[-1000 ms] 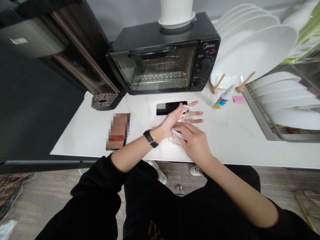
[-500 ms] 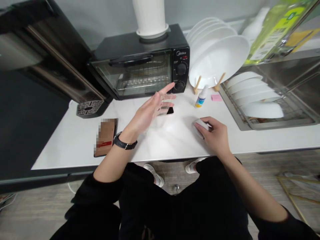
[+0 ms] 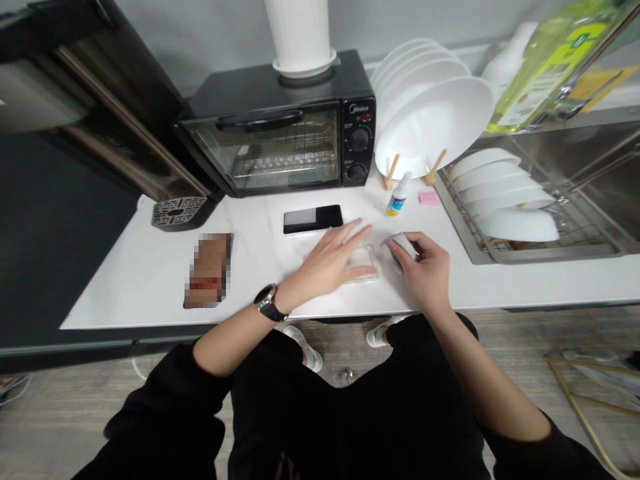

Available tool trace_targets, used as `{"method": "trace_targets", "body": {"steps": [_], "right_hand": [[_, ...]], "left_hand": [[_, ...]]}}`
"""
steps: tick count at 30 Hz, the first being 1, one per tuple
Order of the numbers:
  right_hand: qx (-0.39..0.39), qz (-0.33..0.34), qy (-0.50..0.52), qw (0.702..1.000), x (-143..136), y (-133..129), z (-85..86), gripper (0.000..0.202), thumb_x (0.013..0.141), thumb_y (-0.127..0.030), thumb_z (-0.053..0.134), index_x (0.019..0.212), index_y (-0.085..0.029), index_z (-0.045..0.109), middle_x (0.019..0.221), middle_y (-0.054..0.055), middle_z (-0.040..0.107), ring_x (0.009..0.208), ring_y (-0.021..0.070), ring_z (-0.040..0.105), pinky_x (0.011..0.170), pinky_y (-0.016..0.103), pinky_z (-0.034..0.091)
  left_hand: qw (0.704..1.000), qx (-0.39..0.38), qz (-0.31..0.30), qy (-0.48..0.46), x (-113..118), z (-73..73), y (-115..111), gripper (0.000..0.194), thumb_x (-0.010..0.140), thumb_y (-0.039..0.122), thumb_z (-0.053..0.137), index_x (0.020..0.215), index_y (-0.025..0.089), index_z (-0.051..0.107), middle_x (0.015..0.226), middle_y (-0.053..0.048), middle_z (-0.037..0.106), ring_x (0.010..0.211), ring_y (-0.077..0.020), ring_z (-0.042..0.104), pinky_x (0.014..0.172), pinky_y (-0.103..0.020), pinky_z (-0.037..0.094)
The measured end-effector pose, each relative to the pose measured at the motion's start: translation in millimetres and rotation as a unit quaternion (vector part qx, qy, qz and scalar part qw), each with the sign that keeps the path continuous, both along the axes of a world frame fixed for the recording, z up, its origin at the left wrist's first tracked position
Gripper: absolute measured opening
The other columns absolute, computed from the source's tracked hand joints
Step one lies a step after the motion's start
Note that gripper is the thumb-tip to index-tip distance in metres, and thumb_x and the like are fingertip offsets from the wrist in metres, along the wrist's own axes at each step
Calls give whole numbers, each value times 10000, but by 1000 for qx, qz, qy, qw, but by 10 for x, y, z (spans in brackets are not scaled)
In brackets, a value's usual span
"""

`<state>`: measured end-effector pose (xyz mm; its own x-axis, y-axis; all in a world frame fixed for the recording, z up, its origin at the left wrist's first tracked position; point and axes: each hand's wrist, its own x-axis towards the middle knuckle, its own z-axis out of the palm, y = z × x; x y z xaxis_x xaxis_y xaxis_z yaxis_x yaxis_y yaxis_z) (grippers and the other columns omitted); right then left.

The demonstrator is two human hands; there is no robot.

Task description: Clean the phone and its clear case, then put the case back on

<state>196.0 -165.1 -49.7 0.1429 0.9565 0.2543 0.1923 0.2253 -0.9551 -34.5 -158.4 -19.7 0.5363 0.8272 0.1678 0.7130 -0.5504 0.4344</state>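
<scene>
A clear phone case (image 3: 369,259) lies on the white counter (image 3: 265,267), partly under my left hand (image 3: 330,261). That hand is palm down with its fingers spread over the case. To the right, my right hand (image 3: 425,267) pinches a light grey cloth (image 3: 400,248) just above or on the counter. Behind my left hand lies a black phone (image 3: 327,217) with a pale patch on its screen. A small spray bottle (image 3: 397,198) with a blue and yellow label stands beyond my right hand, and a pink piece (image 3: 429,198) lies beside it.
Behind the counter's middle sits a black toaster oven (image 3: 285,147) with a white pot (image 3: 300,33) on top. White plates (image 3: 430,127) stand in a rack to its right. Bowls (image 3: 515,213) rest at the sink. A blurred-out flat item (image 3: 207,270) and a dark appliance (image 3: 177,212) are at left.
My left hand has come down and toward me, placing the clear case on the counter. The phone is now fully uncovered. My right hand still holds the cloth, nearly unmoved.
</scene>
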Motion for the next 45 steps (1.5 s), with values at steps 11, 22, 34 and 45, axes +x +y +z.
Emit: {"method": "trace_targets", "body": {"steps": [11, 22, 34, 45], "right_hand": [[-1, 4, -12, 1000, -9, 7, 4, 197, 880, -398, 826, 948, -213, 806, 926, 38, 821, 849, 199, 721, 765, 322, 523], [11, -31, 15, 999, -16, -2, 40, 232, 872, -440, 839, 936, -222, 791, 853, 16, 775, 731, 171, 655, 676, 319, 504], [267, 59, -131, 953, -672, 804, 566, 99, 972, -198, 715, 1001, -243, 797, 1014, 47, 821, 946, 221, 746, 838, 357, 582], [274, 151, -212, 926, -1003, 669, 322, 194, 997, -144, 676, 1096, -249, 806, 1103, 53, 830, 1039, 233, 774, 908, 360, 600]], "left_hand": [[996, -19, 92, 3, -873, -90, 813, 988, 885, 456, 843, 1736, 220, 397, 1596, -175, 644, 1437, -368, 622, 1236, -533, 454], [933, -61, 103, -340, -759, 70, 717, 822, 884, 594, 834, 1588, 231, 619, 1513, -127, 717, 1400, -317, 672, 1217, -478, 515], [549, -529, 50, -645, -180, 80, 415, 570, 1053, 467, 411, 1464, 161, 663, 1249, -166, 833, 1179, -372, 810, 1035, -586, 643], [584, -439, 108, -674, -114, 140, 409, 579, 1072, 415, 362, 1565, 214, 588, 1197, -80, 844, 1193, -303, 798, 1095, -513, 616]]}}
